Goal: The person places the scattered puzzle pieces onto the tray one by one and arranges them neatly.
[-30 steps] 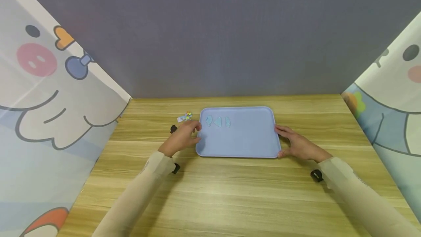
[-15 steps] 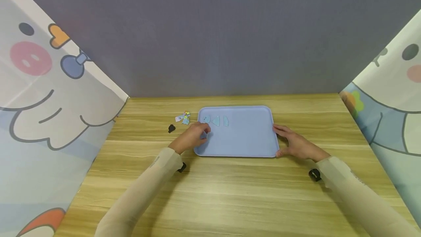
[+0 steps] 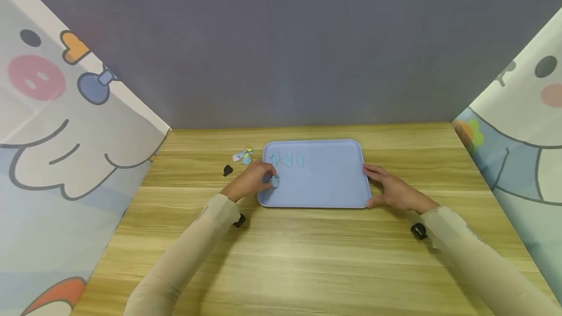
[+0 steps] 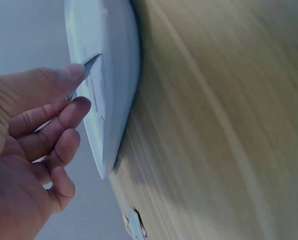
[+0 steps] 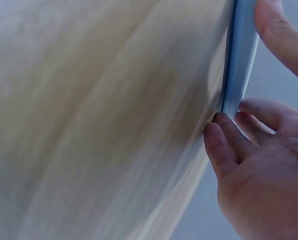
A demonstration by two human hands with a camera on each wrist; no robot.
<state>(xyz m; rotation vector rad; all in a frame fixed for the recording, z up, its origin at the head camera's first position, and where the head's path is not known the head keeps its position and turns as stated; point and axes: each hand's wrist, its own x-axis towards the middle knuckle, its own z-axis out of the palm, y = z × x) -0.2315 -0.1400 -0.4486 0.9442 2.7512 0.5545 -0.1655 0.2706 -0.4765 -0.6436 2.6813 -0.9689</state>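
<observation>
My left hand (image 3: 251, 180) pinches a small, thin light blue piece (image 3: 274, 182) between thumb and fingertips, over the left side of a pale blue tray (image 3: 325, 179). In the left wrist view this flat piece (image 4: 92, 63) is held tilted, its far end close over the tray. Three other flat light blue pieces lie in a row along the tray's upper left: a rounded one (image 3: 274, 159), a triangular one (image 3: 287, 160) and a narrow one (image 3: 300, 160). At the tray's right edge rests my right hand (image 3: 392, 190), thumb and fingers spread along the rim (image 5: 242, 55).
Left of the tray, on the wooden table (image 3: 281, 257), lies a small pile of colourful flat pieces (image 3: 247, 156). A small black piece (image 3: 228, 170) lies nearer. A grey wall (image 3: 307, 62) rises behind, with cartoon-printed panels (image 3: 39, 160) at the sides.
My left hand has come from beyond the tray's left edge to over the tray, and the light blue piece now shows in its fingers. The right hand stays at the tray's right edge.
</observation>
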